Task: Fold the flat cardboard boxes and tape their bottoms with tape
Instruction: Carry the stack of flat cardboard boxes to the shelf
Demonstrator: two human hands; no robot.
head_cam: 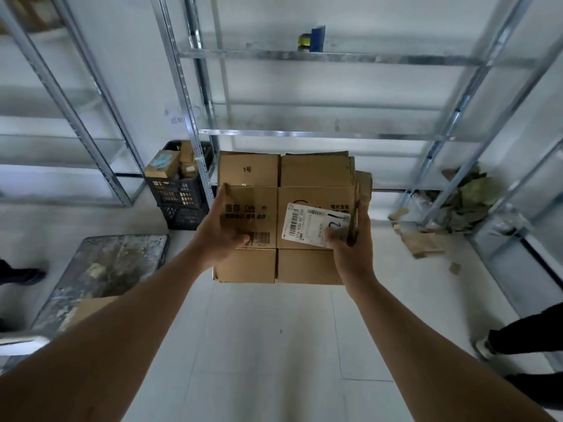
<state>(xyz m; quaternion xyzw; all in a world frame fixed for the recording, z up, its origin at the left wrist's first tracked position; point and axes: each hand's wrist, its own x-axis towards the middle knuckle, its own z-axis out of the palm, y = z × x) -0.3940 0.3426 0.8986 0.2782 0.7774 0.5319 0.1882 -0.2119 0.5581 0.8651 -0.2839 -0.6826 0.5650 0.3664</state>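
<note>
Two bare forearms reach forward from the near edge, out over a pale tiled floor. The left hand grips the left edge of a flattened cardboard box, thumb lying across its printed front near a barcode and fingers curled behind. The right hand grips the box's right edge, thumb pressing on a white shipping label marked with blue pen. The box is held upright in mid-air between the hands, flaps unfolded above and below; more flat cardboard layers show behind it at the right.

Beyond it stands a bare metal shelving rack, with a dark blue object on a high shelf. A black plastic crate holding small cartons sits on the floor to the far left. A stained grey board lies near left, and crumpled paper and cardboard scraps lie to the right. A dark sleeve enters at the right edge.
</note>
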